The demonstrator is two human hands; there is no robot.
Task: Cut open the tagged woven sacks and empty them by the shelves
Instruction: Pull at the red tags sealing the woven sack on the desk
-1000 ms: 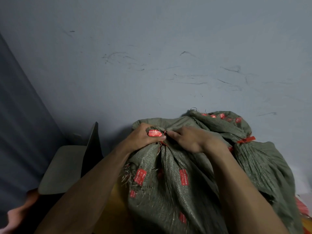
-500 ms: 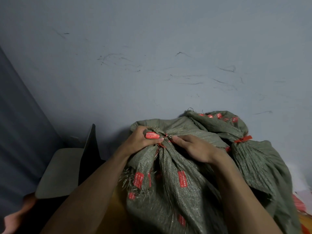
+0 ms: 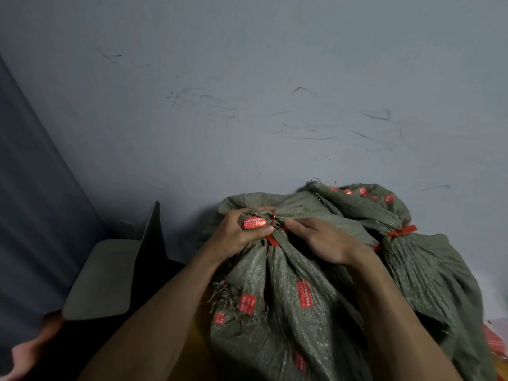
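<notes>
Left fingers (image 3: 247,213): curled round the bunched neck of the near sack (image 3: 288,312), with a red tag (image 3: 255,223) trapped between fingers and thumb. Firm hold, by the look of it.

Right fingers (image 3: 295,224): drawn narrow, tips at the knot of the red tie (image 3: 272,240), at 3 o'clock of the tag. We cannot tell whether they pinch the tie or only press the cloth beside it. No blade or scissors shows in either hand.

Left hand (image 3: 236,237) and right hand (image 3: 327,243) meet at the neck, at the 12 o'clock end of the sack as we look down on it. The sack body runs toward 6 o'clock between the forearms, with more red tags stuck on its cloth.

A second sack (image 3: 428,270) lies touching it at 3 o'clock, closed by its own tie (image 3: 402,231). Both rest against a scuffed grey wall (image 3: 247,105). No shelves are in view.

Step in hand, as we judge it: opening the first sack, which is tied shut with nothing emptied. Next move calls for the neck held taut by the left while the tie is severed or worked loose, keeping the fingers clear of any edge.
</notes>
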